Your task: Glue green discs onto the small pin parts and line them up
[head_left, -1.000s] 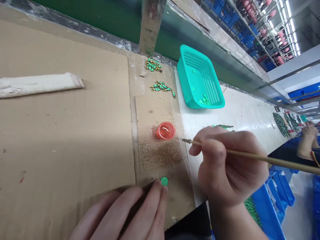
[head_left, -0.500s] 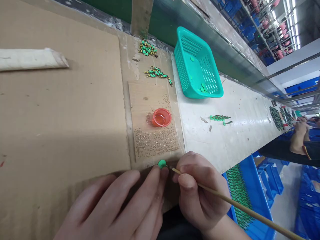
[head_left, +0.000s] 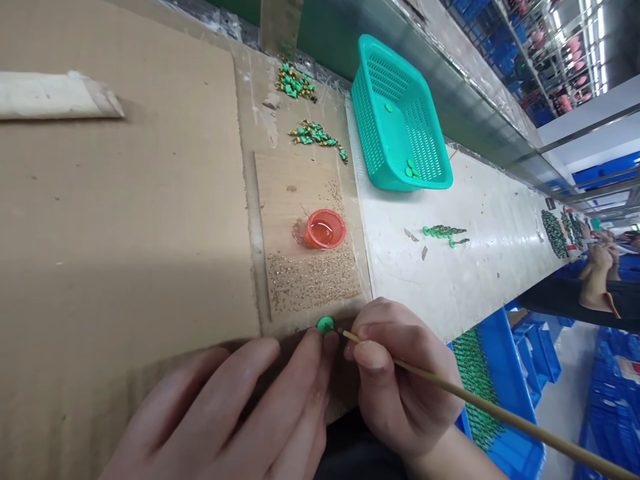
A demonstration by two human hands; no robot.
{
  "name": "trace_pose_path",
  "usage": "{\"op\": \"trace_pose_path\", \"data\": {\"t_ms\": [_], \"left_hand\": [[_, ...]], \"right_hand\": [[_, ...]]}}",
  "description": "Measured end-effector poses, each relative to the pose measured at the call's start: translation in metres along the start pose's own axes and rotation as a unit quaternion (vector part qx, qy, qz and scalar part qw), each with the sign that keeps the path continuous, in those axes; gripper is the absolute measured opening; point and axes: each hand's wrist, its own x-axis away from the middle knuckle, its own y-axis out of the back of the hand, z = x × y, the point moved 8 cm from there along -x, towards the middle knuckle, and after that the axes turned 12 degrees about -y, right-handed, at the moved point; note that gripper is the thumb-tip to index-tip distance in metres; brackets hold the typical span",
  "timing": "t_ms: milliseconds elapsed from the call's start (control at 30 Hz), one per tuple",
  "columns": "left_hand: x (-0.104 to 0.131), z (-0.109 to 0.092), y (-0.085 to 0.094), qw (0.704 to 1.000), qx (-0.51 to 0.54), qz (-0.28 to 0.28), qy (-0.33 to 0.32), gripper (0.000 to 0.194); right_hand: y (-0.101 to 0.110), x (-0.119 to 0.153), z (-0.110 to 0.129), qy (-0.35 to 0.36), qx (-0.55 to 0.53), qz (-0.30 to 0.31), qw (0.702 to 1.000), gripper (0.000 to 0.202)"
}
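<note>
Between the fingertips of my left hand (head_left: 250, 407) is a small round green disc (head_left: 325, 325), held near the bench's front edge. My right hand (head_left: 405, 380) pinches a thin wooden stick (head_left: 465, 403) like a brush handle, its tip close to the disc's right side. Whether the tip touches the disc I cannot tell. Just beyond my hands, a small red cup (head_left: 325, 229) with clear liquid stands on a brown board (head_left: 280, 177) dotted with many tiny drops or specks.
A teal basket (head_left: 373, 150) with a few green discs stands behind. Small green-and-black pieces (head_left: 313, 133) lie in piles. Finished-looking stems (head_left: 443, 231) rest on the white bench. A blue bin (head_left: 517, 393) is at right. A co-worker's arm (head_left: 600, 270) shows far right.
The view has shifted slightly. Both hands keep their grips on the disc and the stick, with the stick's tip still beside the disc.
</note>
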Motion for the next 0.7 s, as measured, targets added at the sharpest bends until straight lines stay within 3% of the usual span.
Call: {"op": "trace_pose_path", "data": {"t_ms": [467,700], "left_hand": [[0.0071,-0.0022,-0.0006,1.000,0.007,0.006,0.019,0.034],[0.0089,-0.0010,-0.0037,1.000,0.002,-0.001,0.020,0.033]], "right_hand": [[0.0029,-0.0003,0.0000,0.003,-0.001,-0.021,1.000,0.015],[-0.0001,-0.0027,0.0006,-0.003,0.003,-0.002,1.000,0.014]]}}
